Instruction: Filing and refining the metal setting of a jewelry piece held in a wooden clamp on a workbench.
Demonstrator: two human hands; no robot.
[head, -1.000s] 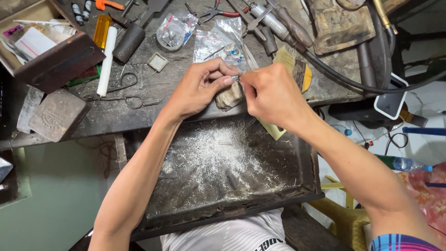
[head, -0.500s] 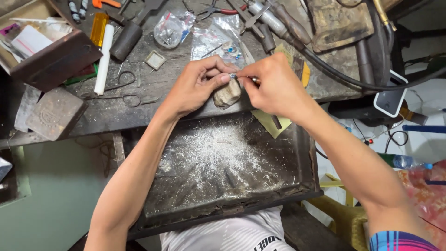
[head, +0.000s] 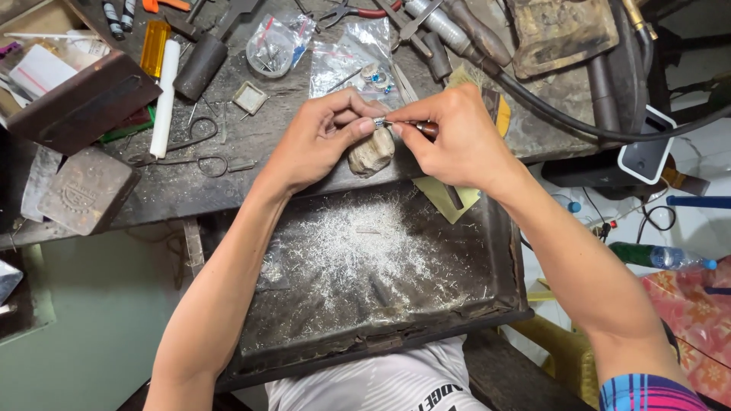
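Observation:
My left hand (head: 324,137) pinches a small silver ring with blue stones (head: 378,122) between thumb and fingers, resting it on a worn wooden bench peg (head: 371,154) at the workbench edge. My right hand (head: 457,141) grips a thin tool with a brown handle (head: 426,128), its metal tip touching the ring. Both hands meet above the far rim of a dark metal tray (head: 502,251) strewn with silvery filings.
Small plastic bags with jewellery pieces (head: 354,65) lie just beyond my hands. Pliers, a white tube (head: 164,99), a dark cylinder (head: 199,67), scissors-like wire tools and metal blocks (head: 84,190) crowd the bench. A thick black hose (head: 563,114) runs right. A bottle (head: 659,256) lies on the floor.
The view has shifted slightly. My hands stay together at the peg, with small working movements of the tool against the ring.

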